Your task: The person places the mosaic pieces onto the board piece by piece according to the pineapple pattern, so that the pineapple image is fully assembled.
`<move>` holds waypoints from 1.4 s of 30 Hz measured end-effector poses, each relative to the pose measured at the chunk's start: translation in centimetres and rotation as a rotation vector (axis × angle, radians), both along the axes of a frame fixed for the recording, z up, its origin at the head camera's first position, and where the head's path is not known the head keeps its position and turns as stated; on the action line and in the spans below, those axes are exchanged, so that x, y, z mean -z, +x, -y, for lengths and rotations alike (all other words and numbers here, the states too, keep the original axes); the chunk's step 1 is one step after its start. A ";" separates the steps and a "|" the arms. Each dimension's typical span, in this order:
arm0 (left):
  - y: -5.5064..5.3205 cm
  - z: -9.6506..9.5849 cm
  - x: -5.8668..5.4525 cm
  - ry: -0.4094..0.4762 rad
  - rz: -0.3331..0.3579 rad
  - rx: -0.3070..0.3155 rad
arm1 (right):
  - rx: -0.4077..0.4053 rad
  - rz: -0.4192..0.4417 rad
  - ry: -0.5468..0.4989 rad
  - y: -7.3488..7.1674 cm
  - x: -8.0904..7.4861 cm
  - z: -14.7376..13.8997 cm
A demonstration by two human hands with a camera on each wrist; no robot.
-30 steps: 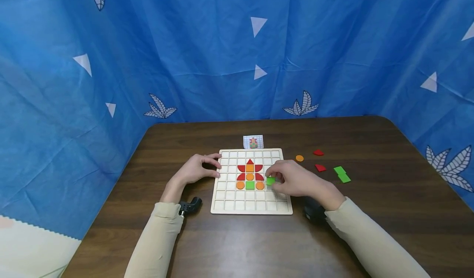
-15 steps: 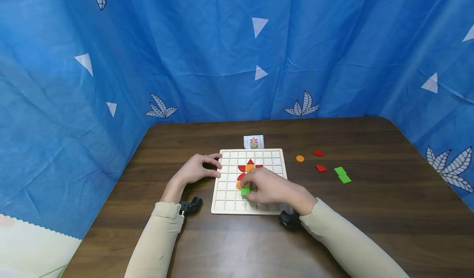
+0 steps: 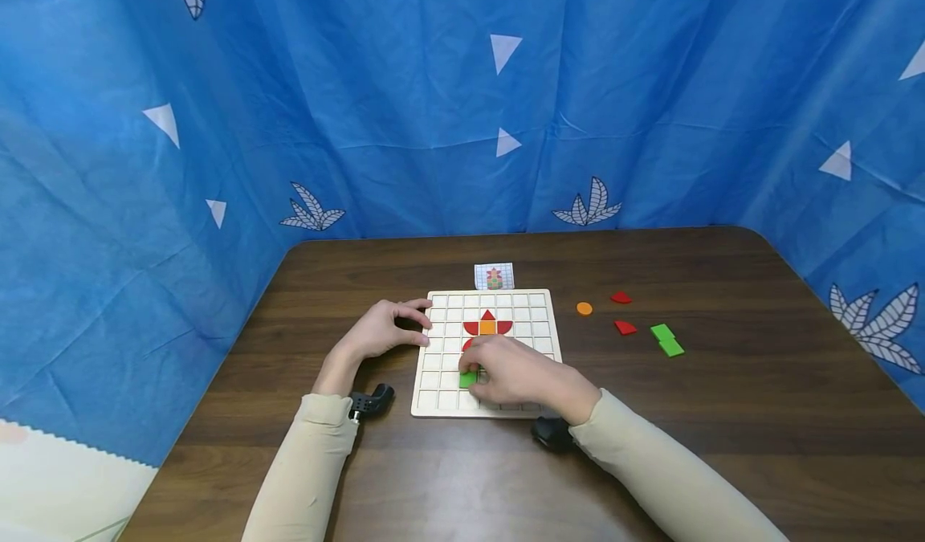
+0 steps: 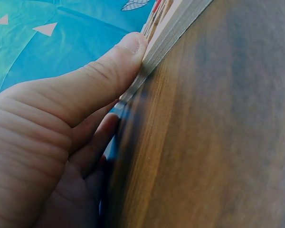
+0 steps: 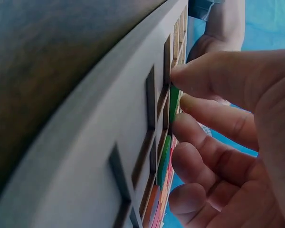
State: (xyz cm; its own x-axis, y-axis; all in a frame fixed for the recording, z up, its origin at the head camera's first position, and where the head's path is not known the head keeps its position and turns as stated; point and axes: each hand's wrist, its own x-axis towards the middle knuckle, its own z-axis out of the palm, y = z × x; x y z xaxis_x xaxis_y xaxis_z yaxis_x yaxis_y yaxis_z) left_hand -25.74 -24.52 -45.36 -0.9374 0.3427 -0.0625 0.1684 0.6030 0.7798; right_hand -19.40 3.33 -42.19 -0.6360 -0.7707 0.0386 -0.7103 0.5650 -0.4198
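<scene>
A pale wooden grid board [image 3: 437, 401] lies on the table, with red, orange and green flat pieces in its middle cells. My right hand [image 3: 516, 369] is over the board's lower middle and covers some of these pieces. Its thumb and fingertips pinch a green square tile [image 3: 467, 380], one row below the orange and green row. In the right wrist view the green square tile [image 5: 174, 102] is at the cells' surface; whether it sits fully inside one I cannot tell. My left hand [image 3: 383, 332] touches the board's left edge with thumb and fingertips, the thumb [image 4: 128, 52] against its side.
A small printed pattern card [image 3: 495, 276] lies behind the board. Right of the board are an orange disc [image 3: 584, 308], two red pieces [image 3: 625, 328] and overlapping green squares [image 3: 670, 347]. A blue curtain [image 3: 433, 84] hangs behind the table [image 3: 433, 478].
My right hand has moved left across the board with the green square tile, from the right-hand columns to the cell below the left orange disc. My left hand has stayed put.
</scene>
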 end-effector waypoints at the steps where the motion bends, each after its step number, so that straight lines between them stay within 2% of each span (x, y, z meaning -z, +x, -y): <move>1: 0.0 0.0 0.0 -0.001 0.001 -0.001 | 0.001 -0.003 0.002 0.0 0.0 0.0; 17: 0.0 -0.2 -0.3 -0.031 -0.006 -0.007 | -0.024 -0.015 -0.016 0.2 -0.5 -1.6; 23: -0.1 -0.1 -0.2 -0.032 -0.013 -0.008 | 0.081 0.005 -0.024 -0.1 -0.6 -4.1; 30: -0.1 -0.1 -0.1 -0.039 -0.005 -0.014 | 0.243 0.040 -0.042 -0.6 -0.9 -7.7; 35: 0.0 -0.1 -0.1 -0.031 -0.004 -0.022 | 0.343 -0.009 -0.031 -2.1 -0.8 -10.2; 42: 0.1 0.0 0.1 -0.023 -0.017 0.001 | 0.479 -0.043 -0.047 -4.4 0.2 -12.9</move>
State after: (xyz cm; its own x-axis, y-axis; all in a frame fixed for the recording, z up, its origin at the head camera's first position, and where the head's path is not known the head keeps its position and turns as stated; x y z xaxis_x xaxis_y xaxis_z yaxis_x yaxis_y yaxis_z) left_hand -25.68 -24.55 -45.45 -0.9382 0.3418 -0.0543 0.1819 0.6204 0.7629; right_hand -23.79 16.23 -42.42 -0.9163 -0.3879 0.0999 -0.3915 0.8143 -0.4286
